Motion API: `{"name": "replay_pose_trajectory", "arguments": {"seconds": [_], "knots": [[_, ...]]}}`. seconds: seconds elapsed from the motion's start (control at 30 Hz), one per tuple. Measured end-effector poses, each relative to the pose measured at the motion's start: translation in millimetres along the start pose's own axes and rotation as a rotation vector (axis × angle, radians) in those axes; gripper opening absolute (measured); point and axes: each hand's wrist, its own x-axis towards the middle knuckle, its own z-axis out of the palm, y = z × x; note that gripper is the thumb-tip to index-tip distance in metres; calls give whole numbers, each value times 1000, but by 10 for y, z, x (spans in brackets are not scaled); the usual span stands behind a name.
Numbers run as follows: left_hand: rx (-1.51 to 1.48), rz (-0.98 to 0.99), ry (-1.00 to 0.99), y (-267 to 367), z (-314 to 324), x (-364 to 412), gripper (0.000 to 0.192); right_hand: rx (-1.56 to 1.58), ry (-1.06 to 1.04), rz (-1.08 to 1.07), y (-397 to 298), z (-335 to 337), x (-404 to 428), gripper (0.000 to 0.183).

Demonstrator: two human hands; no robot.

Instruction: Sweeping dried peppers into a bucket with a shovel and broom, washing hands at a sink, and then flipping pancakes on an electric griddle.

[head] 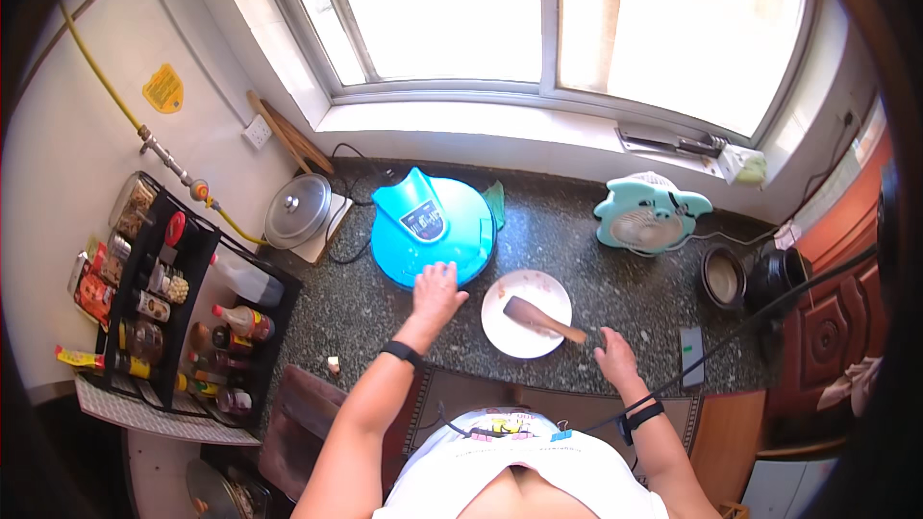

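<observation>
On the counter sits a bright blue electric cooker [425, 259] with its lid down and a control panel on top. The fingers of my left hand [436, 295] lie at the front edge of that lid; whether they press on it, I cannot tell. To the right of the cooker is a white plate [497, 331] with food smears. A wooden spatula [541, 317] rests across it, its handle reaching over the right rim. My right hand [616, 357] hovers just right of the plate, holding nothing, thumb and fingers apart.
A black spice rack [195, 295] stands left, beside a lidded metal pot [297, 210]. A teal fan [649, 216], dark pots [722, 276] and a phone [691, 355] are on the right. A black cable [721, 349] crosses near my right arm. Knives [670, 144] lie on the sill.
</observation>
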Motion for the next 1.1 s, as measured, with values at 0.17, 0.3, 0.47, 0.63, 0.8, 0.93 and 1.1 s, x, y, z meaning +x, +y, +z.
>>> {"name": "replay_pose_trajectory", "arguments": {"seconds": [0.17,0.3,0.47,0.63,0.8,0.93,1.1], "knots": [[48,71,53,-20,377,139,16,-59,-171,-12,-181,116,363,38],[-16,108,82,-93,426,145,7,61,-241,35,-200,243,401,32],[-83,160,-55,-170,299,-45,7,95,-199,27,-217,334,422,34],[-204,187,-302,-340,-290,88,28,45,-147,-2,-221,425,440,29],[-340,216,-79,-799,-1336,901,25,54,-221,45,-273,364,487,21],[-366,146,114,-1462,-1778,1649,17,-29,-262,43,-386,332,524,24],[-158,-37,158,-2180,-1768,2483,24,-139,-246,63,-500,235,454,27]]}}
